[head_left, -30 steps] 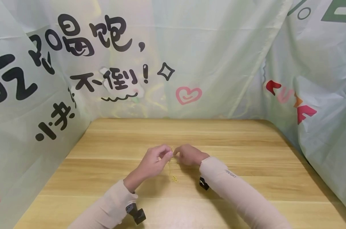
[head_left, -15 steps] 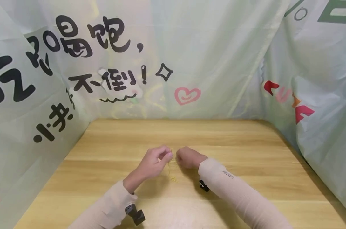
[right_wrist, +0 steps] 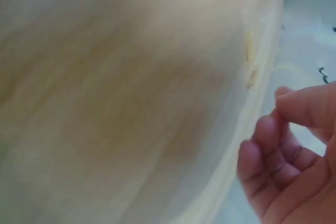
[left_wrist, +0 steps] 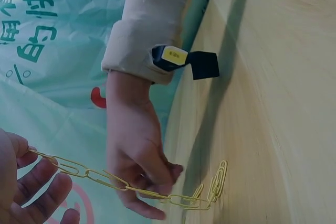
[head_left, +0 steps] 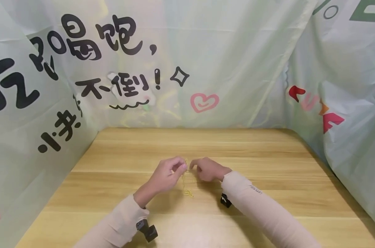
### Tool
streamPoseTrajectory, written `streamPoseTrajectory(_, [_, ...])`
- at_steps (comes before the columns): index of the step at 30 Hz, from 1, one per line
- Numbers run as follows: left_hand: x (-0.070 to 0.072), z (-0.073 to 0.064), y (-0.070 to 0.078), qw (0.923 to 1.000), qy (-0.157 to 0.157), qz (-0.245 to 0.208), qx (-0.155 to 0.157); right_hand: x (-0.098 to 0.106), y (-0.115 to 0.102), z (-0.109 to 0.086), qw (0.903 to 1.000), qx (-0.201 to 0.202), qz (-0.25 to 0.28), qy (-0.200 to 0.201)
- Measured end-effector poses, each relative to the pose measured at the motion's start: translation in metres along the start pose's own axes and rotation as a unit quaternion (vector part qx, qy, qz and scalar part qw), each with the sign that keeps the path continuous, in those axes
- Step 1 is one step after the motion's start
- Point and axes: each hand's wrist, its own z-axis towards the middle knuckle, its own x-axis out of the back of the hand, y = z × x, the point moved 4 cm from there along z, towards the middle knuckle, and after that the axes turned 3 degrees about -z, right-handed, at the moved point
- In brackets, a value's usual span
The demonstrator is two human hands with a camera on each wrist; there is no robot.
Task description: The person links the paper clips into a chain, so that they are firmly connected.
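A chain of linked yellow paper clips point(left_wrist: 147, 193) hangs from my left hand point(head_left: 168, 174), whose thumb and forefinger pinch its top end. In the left wrist view the chain runs down to a small bunch of clips point(left_wrist: 218, 182) at its lower end. My right hand point(head_left: 208, 168) hovers just right of the chain, palm down, forefinger reaching out and the other fingers loosely bent. Nothing shows between its fingers in the right wrist view, where the thumb point(right_wrist: 307, 107) lies close to the fingertips. Blurred yellow clips point(right_wrist: 249, 45) appear beyond that hand.
The wooden table point(head_left: 119, 148) stretches around both hands. Printed cloth point(head_left: 237, 62) hangs behind it and along both sides. A black wrist camera point(head_left: 147, 230) sits under the left sleeve, another point(head_left: 226, 199) under the right.
My right hand drew slightly away with fingers more bent, then its forefinger stretched out again, the forearm now a little further right. My left hand keeps its pinch on the paper clip chain.
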Motion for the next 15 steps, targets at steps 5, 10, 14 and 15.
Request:
streamPoseTrajectory(5, [0.001, 0.0, 0.0, 1.0, -0.005, -0.001, 0.003, 0.012, -0.003, -0.006, 0.9975, 0.045, 0.033, 0.043])
streamPoseTrajectory(10, [0.001, 0.0, -0.002, 0.9999, -0.01, 0.001, 0.004, 0.023, -0.009, -0.016, 0.9904, 0.084, 0.078, 0.077])
streamPoseTrajectory(14, [0.0, 0.0, -0.005, 0.9998, -0.016, 0.002, 0.011, 0.03, -0.014, -0.024, 0.9837, 0.101, 0.117, 0.092])
streamPoseTrajectory(15, [0.0, 0.0, -0.005, 0.9997, -0.017, 0.002, 0.015, 0.031, -0.014, -0.025, 0.9824, 0.1, 0.127, 0.094])
